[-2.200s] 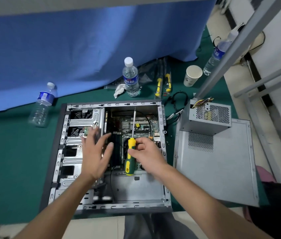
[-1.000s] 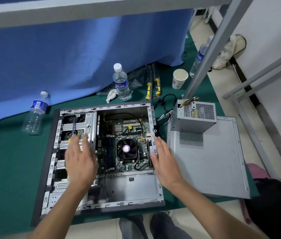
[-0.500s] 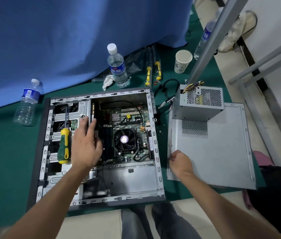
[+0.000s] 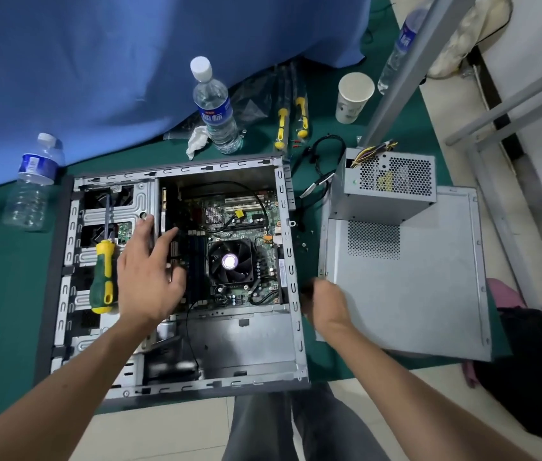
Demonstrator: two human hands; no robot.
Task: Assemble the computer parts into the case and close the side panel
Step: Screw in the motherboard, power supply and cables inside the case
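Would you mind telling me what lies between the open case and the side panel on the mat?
In the head view, between the case and the side panel lies green mat with loose screws, and the right hand at the panel's edge.

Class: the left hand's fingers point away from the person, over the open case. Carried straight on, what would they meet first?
Probably the case's far wall, after passing over the motherboard; the left hand looks above the board, though depth is unclear.

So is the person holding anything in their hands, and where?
The left hand holds nothing; its fingers lie spread over the case. The right hand is curled by the side panel's near corner; a grip cannot be told.
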